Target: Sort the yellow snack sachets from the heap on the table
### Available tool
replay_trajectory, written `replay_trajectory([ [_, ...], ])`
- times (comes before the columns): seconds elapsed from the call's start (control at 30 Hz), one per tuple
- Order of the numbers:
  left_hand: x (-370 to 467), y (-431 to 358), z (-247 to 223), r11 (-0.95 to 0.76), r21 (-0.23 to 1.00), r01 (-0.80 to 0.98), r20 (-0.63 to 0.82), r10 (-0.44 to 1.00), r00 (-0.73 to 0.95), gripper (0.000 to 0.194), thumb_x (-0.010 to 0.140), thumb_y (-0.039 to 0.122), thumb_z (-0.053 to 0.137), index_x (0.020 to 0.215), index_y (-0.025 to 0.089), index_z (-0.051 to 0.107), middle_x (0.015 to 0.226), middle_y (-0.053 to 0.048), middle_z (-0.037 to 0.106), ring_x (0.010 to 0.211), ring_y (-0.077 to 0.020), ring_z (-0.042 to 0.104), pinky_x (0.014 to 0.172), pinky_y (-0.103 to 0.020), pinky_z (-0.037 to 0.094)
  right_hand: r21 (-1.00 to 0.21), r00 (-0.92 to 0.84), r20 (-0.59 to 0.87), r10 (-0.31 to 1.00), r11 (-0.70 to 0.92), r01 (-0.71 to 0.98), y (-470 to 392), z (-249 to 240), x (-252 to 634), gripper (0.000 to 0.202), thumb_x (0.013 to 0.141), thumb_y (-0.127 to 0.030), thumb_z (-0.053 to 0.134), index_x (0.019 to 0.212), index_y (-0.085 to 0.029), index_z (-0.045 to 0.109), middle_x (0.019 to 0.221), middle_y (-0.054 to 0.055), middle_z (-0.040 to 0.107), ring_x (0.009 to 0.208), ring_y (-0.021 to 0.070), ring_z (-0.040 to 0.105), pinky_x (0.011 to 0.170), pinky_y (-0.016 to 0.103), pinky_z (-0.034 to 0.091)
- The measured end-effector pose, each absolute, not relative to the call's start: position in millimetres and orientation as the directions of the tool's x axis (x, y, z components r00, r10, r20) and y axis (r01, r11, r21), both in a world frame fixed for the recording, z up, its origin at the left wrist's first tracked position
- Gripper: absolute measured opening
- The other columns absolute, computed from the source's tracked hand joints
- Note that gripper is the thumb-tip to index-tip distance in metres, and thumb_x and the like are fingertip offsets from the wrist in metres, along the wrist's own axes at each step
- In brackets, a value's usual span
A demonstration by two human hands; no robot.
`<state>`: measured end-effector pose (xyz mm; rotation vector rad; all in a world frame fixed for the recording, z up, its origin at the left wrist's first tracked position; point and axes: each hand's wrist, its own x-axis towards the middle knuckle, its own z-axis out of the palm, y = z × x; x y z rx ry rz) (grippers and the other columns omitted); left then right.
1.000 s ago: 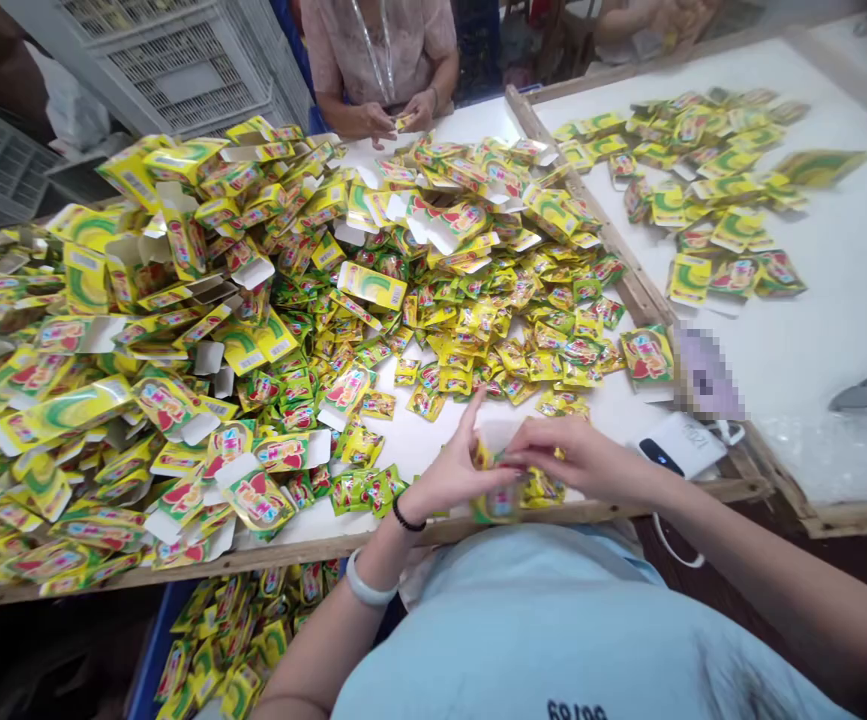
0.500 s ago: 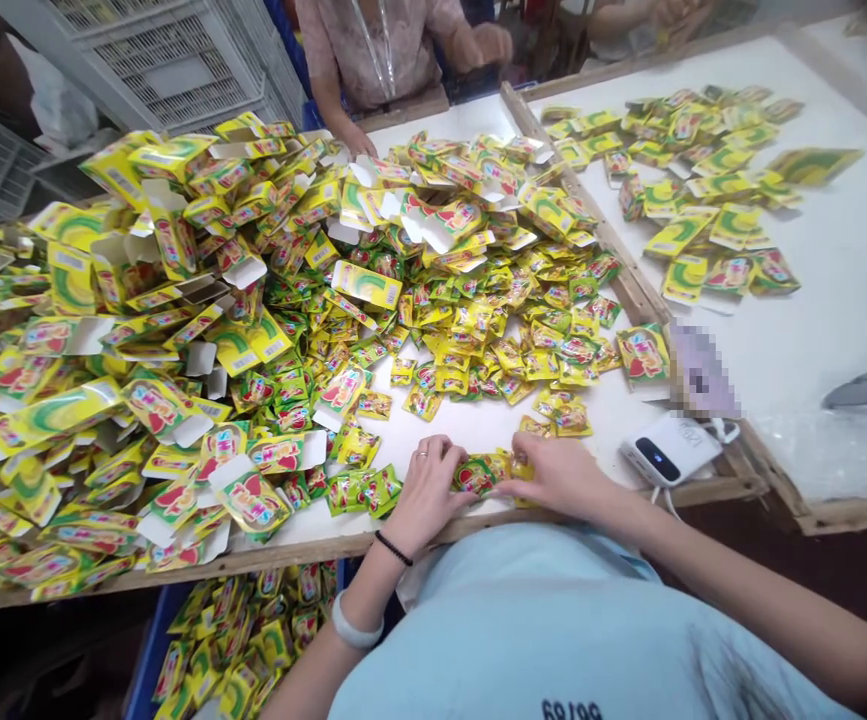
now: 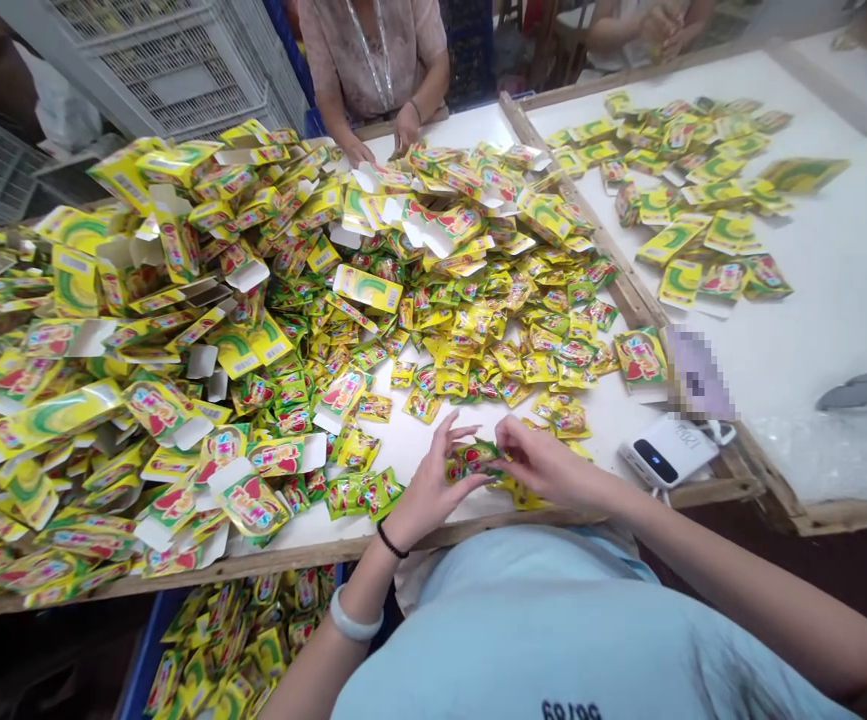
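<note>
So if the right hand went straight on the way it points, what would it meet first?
The green packet, seemingly right against the right hand; the left hand lies just beyond. Depth between them is hard to judge.

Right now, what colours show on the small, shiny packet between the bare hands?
Mostly green and red on that packet; the head view shows it best.

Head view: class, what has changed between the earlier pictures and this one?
The blurred box has left the person's left hand and right hand, both now at a green packet. A yellow box has arrived in the table's right section. The co-worker's hands, together earlier, have moved apart, toward the heap of boxes. That heap and the power bank stayed put.
</note>
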<state>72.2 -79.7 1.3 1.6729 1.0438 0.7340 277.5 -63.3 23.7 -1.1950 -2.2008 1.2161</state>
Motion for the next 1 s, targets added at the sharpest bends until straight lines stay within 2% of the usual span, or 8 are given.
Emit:
replay_trajectory([
  [0.07,73.5,-79.0,2.9,-0.059,0.977,0.206,-0.031,0.912,0.408,0.053,0.090,0.028,0.048,0.140,0.023,0.029,0.122,-0.011,0.058,0.108,-0.0194,0.057,0.092,-0.037,0.046,-0.910,-0.583,-0.057,0.810,0.198,0.364,-60.9,32.2,279.9,0.016,0.088,-0.029,0.052,0.095,-0.021,0.040,0.073,-0.003,0.055,0.060,0.0109,0.049,0.058,0.023,0.038],
  [0.2,79.6,-81.7,0.5,-0.200,0.945,0.260,0.152,0.969,0.194,0.028,0.093,0.026,0.041,0.112,0.020,0.060,0.103,-0.008,0.064,0.097,-0.0178,0.059,0.085,-0.033,0.046,-0.989,-0.457,-0.144,0.878,-0.139,0.043,-63.8,31.0,267.5,0.041,0.079,-0.036,0.065,0.108,-0.025,0.038,0.081,-0.005,0.053,0.053,0.0065,0.052,0.049,0.019,0.043],
  [0.33,81.2,-87.7,-1.7,-0.236,0.885,0.400,0.220,0.972,0.086,0.019,0.091,0.026,0.045,0.096,0.018,0.062,0.082,-0.004,0.061,0.075,-0.0141,0.057,0.069,-0.027,0.045,-0.889,-0.374,-0.342,0.862,-0.426,-0.168,-75.6,21.9,249.4,0.044,0.074,-0.044,0.068,0.105,-0.024,0.044,0.091,-0.002,0.053,0.066,0.0097,0.060,0.048,0.019,0.051],
  [0.47,80.2,-95.6,-2.3,-0.201,0.859,0.471,0.181,0.979,0.089,0.016,0.086,0.032,0.053,0.080,0.018,0.059,0.069,-0.001,0.055,0.061,-0.0112,0.051,0.057,-0.025,0.041,-0.769,-0.503,-0.499,0.705,-0.628,-0.117,-88.2,21.5,242.2,0.040,0.083,-0.054,0.053,0.111,-0.026,0.046,0.085,-0.001,0.058,0.061,0.0135,0.064,0.049,0.027,0.056],
  [0.6,81.1,-100.3,-5.6,-0.249,0.798,0.549,0.195,0.968,0.157,0.019,0.084,0.035,0.054,0.077,0.019,0.059,0.065,-0.001,0.054,0.060,-0.0121,0.051,0.058,-0.026,0.043,-0.777,-0.492,-0.539,0.684,-0.629,-0.022,-91.1,18.8,239.2,0.043,0.082,-0.060,0.050,0.108,-0.026,0.048,0.070,-0.003,0.059,0.046,0.0131,0.060,0.038,0.024,0.050],
  [0.77,81.2,-105.2,-11.1,-0.233,0.791,0.566,0.170,0.972,0.162,0.019,0.080,0.036,0.057,0.088,0.020,0.058,0.069,-0.001,0.060,0.061,-0.0125,0.057,0.059,-0.026,0.048,-0.877,-0.461,-0.445,0.768,-0.477,0.052,-92.8,17.3,235.3,0.033,0.087,-0.055,0.045,0.092,-0.023,0.049,0.056,-0.009,0.044,0.032,0.0050,0.042,0.031,0.016,0.034],
  [0.9,75.3,-108.8,-18.7,-0.234,0.835,0.499,0.164,0.970,0.180,0.026,0.083,0.032,0.053,0.105,0.019,0.051,0.080,-0.002,0.064,0.067,-0.0123,0.061,0.060,-0.024,0.050,-0.879,-0.587,-0.437,0.682,-0.463,0.115,-94.9,21.0,236.6,0.034,0.088,-0.054,0.045,0.098,-0.022,0.047,0.058,-0.007,0.050,0.038,0.0092,0.050,0.035,0.020,0.041],
  [1.0,46.9,-108.4,-16.1,-0.283,0.749,0.599,0.253,0.958,0.135,0.025,0.087,0.029,0.045,0.110,0.019,0.047,0.078,-0.002,0.062,0.068,-0.0133,0.061,0.064,-0.027,0.051,-0.910,-0.662,-0.400,0.633,-0.358,0.207,-90.4,22.8,243.0,0.030,0.090,-0.049,0.043,0.099,-0.020,0.049,0.054,-0.005,0.052,0.042,0.0127,0.054,0.041,0.023,0.045],
])
